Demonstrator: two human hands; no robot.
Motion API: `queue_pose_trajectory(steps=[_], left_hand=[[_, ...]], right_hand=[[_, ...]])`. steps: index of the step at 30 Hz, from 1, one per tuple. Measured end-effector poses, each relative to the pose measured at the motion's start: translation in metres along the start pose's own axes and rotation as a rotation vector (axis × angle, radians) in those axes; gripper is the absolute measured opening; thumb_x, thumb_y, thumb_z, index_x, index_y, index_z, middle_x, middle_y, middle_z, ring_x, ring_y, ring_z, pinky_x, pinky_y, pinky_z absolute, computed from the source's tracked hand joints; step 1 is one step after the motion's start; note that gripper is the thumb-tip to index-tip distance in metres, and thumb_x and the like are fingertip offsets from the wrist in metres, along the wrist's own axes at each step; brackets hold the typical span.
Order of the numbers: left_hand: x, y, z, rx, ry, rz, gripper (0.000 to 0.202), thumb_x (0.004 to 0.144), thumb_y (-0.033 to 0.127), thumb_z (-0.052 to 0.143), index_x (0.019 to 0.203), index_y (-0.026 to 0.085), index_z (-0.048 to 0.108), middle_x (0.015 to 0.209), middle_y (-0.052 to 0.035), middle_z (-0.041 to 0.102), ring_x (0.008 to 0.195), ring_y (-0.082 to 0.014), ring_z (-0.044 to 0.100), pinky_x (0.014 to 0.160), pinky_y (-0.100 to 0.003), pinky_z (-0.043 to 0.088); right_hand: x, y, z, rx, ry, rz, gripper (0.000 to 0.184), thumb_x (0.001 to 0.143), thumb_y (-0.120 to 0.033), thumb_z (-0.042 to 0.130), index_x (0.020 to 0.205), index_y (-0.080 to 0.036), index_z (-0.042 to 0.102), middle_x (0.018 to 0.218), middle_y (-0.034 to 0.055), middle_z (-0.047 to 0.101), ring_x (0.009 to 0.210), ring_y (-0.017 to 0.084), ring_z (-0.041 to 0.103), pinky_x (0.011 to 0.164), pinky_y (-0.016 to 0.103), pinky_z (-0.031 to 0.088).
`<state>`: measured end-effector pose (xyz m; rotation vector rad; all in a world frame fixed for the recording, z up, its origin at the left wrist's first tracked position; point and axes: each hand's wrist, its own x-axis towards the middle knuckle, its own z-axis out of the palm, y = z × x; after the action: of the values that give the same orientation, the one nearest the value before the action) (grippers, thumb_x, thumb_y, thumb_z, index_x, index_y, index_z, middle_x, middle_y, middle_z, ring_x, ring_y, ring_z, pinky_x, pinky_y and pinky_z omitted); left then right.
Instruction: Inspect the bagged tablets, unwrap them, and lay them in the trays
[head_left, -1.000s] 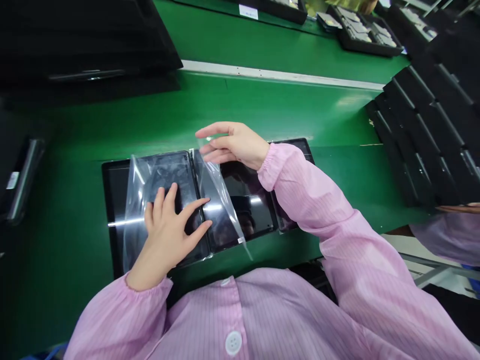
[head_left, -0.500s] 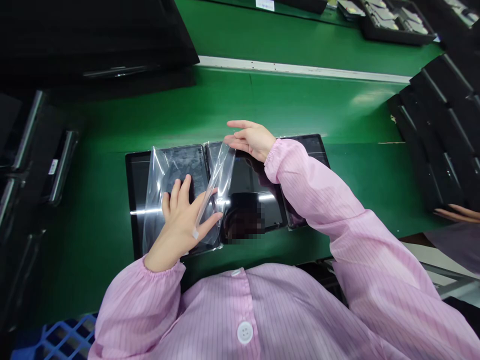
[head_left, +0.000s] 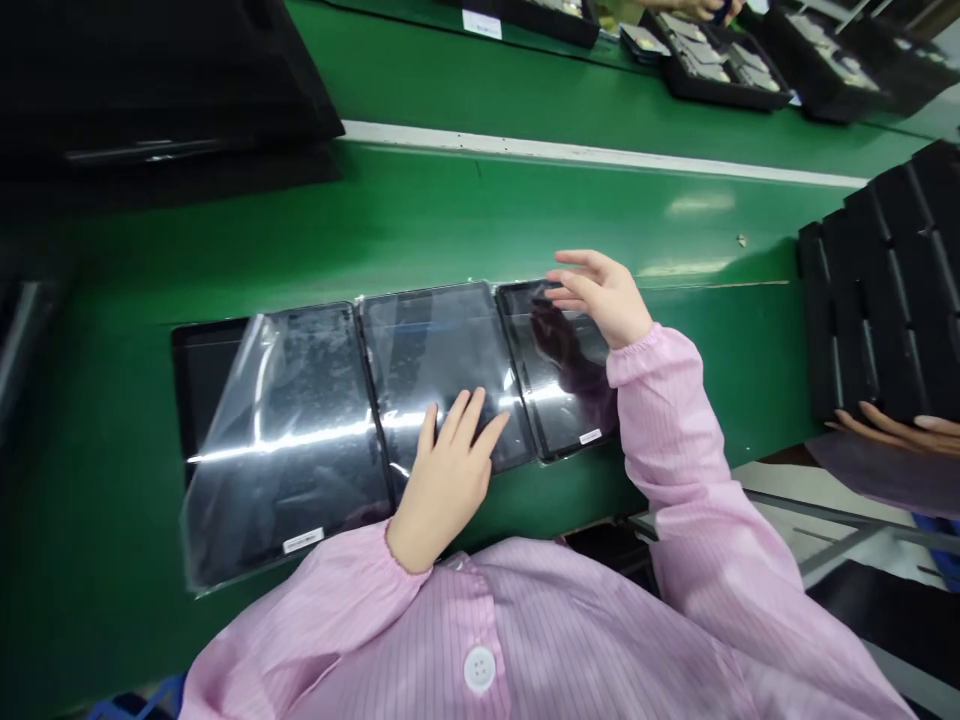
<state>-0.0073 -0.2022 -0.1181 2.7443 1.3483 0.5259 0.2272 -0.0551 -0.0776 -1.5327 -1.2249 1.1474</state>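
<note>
Three flat black screen panels lie side by side on the green bench. Over the left panel [head_left: 206,365] a clear film [head_left: 247,480] is skewed, its left part hanging past the panel's edge, with a white label at the bottom. Clear film also covers the middle panel [head_left: 427,345]. My left hand [head_left: 448,475] rests on the lower part of that panel, fingers spread. My right hand [head_left: 600,295] hovers at the top of the right panel [head_left: 559,385], fingers stretched out, with nothing visible in them. A white label shows near that panel's bottom edge.
Stacked black trays [head_left: 885,290] stand at the right, with another person's hands [head_left: 900,428] at their near edge. A large black object [head_left: 165,90] fills the back left. Beyond a white strip [head_left: 585,152], black trays of parts [head_left: 720,65] line the back.
The film that was raised between my hands now lies on the middle panel. My left hand moved right from the left panel to the middle one; my right hand moved right to the right panel.
</note>
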Motion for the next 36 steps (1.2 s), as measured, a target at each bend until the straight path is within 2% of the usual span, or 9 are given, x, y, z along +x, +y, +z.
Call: queue_pose_trajectory(steps=[4, 6, 8, 12, 15, 17, 21, 28, 36], left_hand=[[0.014, 0.02, 0.014, -0.045, 0.027, 0.094, 0.042, 0.099, 0.024, 0.041, 0.128, 0.008, 0.066, 0.137, -0.0248, 0.063, 0.125, -0.0434, 0.062, 0.097, -0.066, 0.049], [0.018, 0.025, 0.019, -0.059, 0.032, 0.123, 0.052, 0.1, 0.039, 0.041, 0.132, 0.004, 0.063, 0.139, -0.0284, 0.06, 0.126, -0.0457, 0.06, 0.096, -0.069, 0.047], [0.021, 0.028, 0.021, -0.072, 0.031, 0.146, 0.061, 0.1, 0.047, 0.041, 0.133, 0.0, 0.06, 0.139, -0.0305, 0.059, 0.125, -0.0453, 0.06, 0.098, -0.069, 0.046], [0.029, 0.029, 0.023, -0.1, 0.059, 0.161, 0.049, 0.101, 0.041, 0.043, 0.124, 0.004, 0.066, 0.132, -0.0247, 0.067, 0.122, -0.0407, 0.063, 0.1, -0.066, 0.045], [0.035, 0.025, 0.023, -0.163, 0.116, 0.173, 0.03, 0.101, 0.03, 0.048, 0.105, 0.016, 0.074, 0.119, -0.014, 0.075, 0.111, -0.0324, 0.069, 0.1, -0.056, 0.047], [0.038, 0.022, 0.023, -0.214, 0.117, 0.196, 0.024, 0.099, 0.029, 0.053, 0.096, 0.02, 0.075, 0.112, -0.0092, 0.078, 0.103, -0.0282, 0.071, 0.097, -0.05, 0.049], [0.04, 0.015, 0.021, -0.278, 0.049, 0.227, 0.022, 0.094, 0.036, 0.062, 0.1, 0.019, 0.074, 0.113, -0.0111, 0.076, 0.099, -0.0281, 0.071, 0.093, -0.048, 0.05], [0.043, 0.011, 0.015, -0.32, -0.03, 0.228, 0.017, 0.093, 0.026, 0.062, 0.101, 0.021, 0.076, 0.115, -0.0103, 0.076, 0.102, -0.0268, 0.07, 0.097, -0.047, 0.05], [0.041, 0.016, 0.015, -0.303, -0.027, 0.202, 0.021, 0.096, 0.027, 0.058, 0.099, 0.024, 0.079, 0.114, -0.0072, 0.077, 0.103, -0.0268, 0.07, 0.095, -0.045, 0.048]], right_hand=[[-0.037, 0.032, -0.056, -0.154, 0.215, -0.092, 0.025, 0.084, -0.028, 0.068, 0.107, -0.02, 0.071, 0.103, 0.0067, 0.077, 0.093, 0.022, 0.076, 0.092, 0.043, 0.061], [-0.055, 0.049, -0.072, -0.188, 0.272, -0.089, 0.025, 0.081, -0.032, 0.069, 0.102, -0.02, 0.073, 0.106, 0.0085, 0.078, 0.101, 0.025, 0.074, 0.097, 0.046, 0.058], [-0.068, 0.064, -0.079, -0.208, 0.289, -0.07, 0.025, 0.078, -0.035, 0.071, 0.098, -0.02, 0.075, 0.107, 0.0103, 0.078, 0.105, 0.027, 0.073, 0.1, 0.047, 0.056], [-0.07, 0.085, -0.077, -0.213, 0.256, -0.039, 0.027, 0.074, -0.038, 0.073, 0.094, -0.021, 0.078, 0.105, 0.0109, 0.079, 0.101, 0.029, 0.074, 0.098, 0.048, 0.057], [-0.061, 0.088, -0.072, -0.199, 0.236, -0.049, 0.029, 0.075, -0.04, 0.073, 0.097, -0.021, 0.078, 0.106, 0.0101, 0.079, 0.102, 0.028, 0.074, 0.099, 0.046, 0.057], [-0.058, 0.086, -0.072, -0.189, 0.249, -0.063, 0.032, 0.076, -0.042, 0.072, 0.099, -0.021, 0.078, 0.109, 0.0101, 0.079, 0.104, 0.028, 0.074, 0.1, 0.045, 0.057], [-0.067, 0.085, -0.079, -0.157, 0.309, -0.075, 0.035, 0.078, -0.045, 0.071, 0.103, -0.022, 0.077, 0.112, 0.0103, 0.078, 0.103, 0.027, 0.074, 0.097, 0.043, 0.058], [-0.083, 0.105, -0.096, -0.084, 0.437, -0.02, 0.037, 0.078, -0.052, 0.072, 0.095, -0.02, 0.077, 0.097, 0.0113, 0.079, 0.085, 0.026, 0.077, 0.086, 0.046, 0.062], [-0.087, 0.108, -0.087, -0.08, 0.431, -0.007, 0.032, 0.076, -0.047, 0.075, 0.092, -0.02, 0.078, 0.091, 0.0097, 0.079, 0.078, 0.025, 0.077, 0.08, 0.043, 0.063]])
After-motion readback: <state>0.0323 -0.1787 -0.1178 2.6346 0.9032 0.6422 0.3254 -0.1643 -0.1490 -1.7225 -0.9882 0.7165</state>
